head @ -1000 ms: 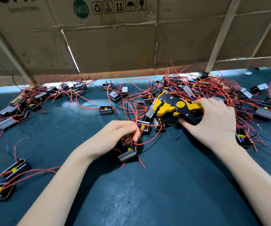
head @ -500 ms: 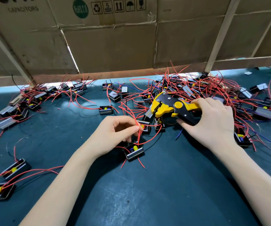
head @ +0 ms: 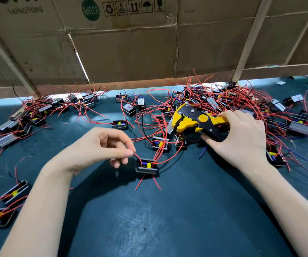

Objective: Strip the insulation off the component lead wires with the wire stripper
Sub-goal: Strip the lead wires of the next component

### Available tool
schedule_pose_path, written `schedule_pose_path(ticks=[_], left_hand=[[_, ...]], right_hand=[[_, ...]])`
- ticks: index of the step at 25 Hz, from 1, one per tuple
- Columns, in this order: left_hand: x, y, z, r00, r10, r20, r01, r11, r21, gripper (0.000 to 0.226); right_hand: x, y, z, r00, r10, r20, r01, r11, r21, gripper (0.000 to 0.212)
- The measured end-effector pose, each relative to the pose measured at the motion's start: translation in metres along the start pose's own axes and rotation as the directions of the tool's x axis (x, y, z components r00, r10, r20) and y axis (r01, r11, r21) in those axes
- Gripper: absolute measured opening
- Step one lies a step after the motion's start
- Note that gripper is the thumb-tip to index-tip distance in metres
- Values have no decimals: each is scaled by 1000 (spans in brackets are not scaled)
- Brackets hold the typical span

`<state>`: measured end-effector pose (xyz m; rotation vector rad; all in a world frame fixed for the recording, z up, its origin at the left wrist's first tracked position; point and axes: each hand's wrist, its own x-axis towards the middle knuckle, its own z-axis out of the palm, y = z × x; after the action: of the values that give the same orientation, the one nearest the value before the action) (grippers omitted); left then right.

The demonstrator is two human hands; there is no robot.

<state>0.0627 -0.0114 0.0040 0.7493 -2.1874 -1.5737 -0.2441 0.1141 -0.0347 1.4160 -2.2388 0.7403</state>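
Flattened cardboard boxes (head: pixel 131 52) upright behind a dark teal mat (head: pixel 168 219)

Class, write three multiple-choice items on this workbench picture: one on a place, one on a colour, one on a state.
1. Where is the wire stripper?
A. in the right hand
B. flat on the mat
C. in the left hand

2. What colour is the wire pinched by the left hand?
A. blue
B. red
C. green

3. How does the component by the left hand sit?
A. lifted clear
B. inside the stripper
C. on the mat

Key: 1 A, the right hand's fingers wrap its handles; 2 B, the wire at the fingertips is red; 3 C, it rests on the mat.
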Motion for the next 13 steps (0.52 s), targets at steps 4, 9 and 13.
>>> schedule_pose_path(ticks=[4, 9, 13], left_hand=[[-4, 0, 1, 977, 212, -30, -209, 912, -354, 22], [12, 2, 25, 980, 158, -124, -200, 821, -536, 36], [27, -6, 49, 997, 78, -28, -82, 914, -398, 20]], right_hand=[[0, 0, 0, 1000, 1, -1, -1, 1000, 0, 56], [1, 0, 1, 1000, 6, 2, -6, 1000, 5, 56], [0, -2, 0, 1000, 11, -19, -10, 1000, 28, 54]])
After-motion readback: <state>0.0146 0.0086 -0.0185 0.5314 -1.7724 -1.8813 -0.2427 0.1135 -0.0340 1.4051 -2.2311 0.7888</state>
